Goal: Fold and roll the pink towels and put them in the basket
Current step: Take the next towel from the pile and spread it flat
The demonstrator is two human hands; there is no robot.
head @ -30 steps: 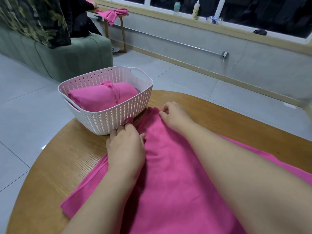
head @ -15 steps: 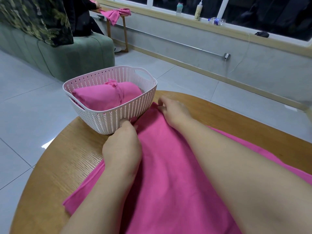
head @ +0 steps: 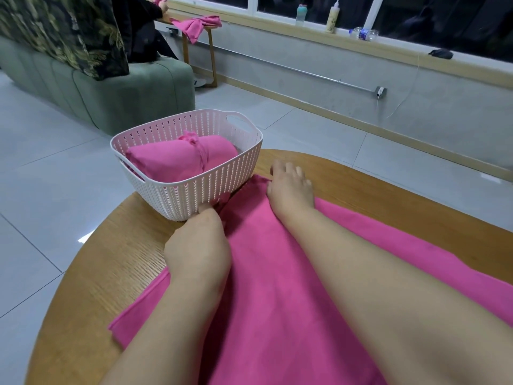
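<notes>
Round wooden surface (head: 91, 273) carries a flat pink towel (head: 277, 301); a white perforated plastic basket (head: 194, 195) holds a rolled pink towel (head: 177, 162). Left hand (head: 198, 251) pinches the flat towel's far edge; right hand (head: 288, 187) too.

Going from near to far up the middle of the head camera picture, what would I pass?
Flat pink towel → left hand → white basket holding a tied towel bundle → grey tiled floor → window ledge with bottles.
</notes>
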